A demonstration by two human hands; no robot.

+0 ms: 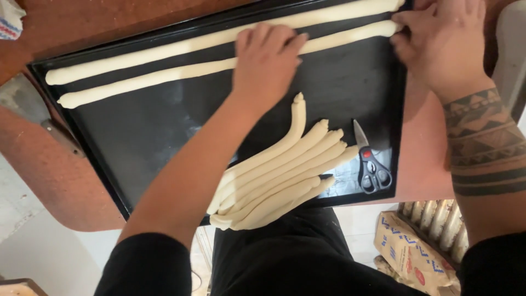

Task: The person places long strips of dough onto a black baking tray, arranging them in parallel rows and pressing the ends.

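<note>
Risk: the long pale rope of soft dough point(164, 74), second from the top of the black rectangular baking tray point(137, 137), could thin or snap if stretched between both hands. Left hand point(266, 60), frame centre-top, presses flat on it, fingers spread, released. Right hand point(438, 41), upper right, pinches its end. Scissors point(371, 161) lie near the piled dough ropes point(274, 175).
</note>
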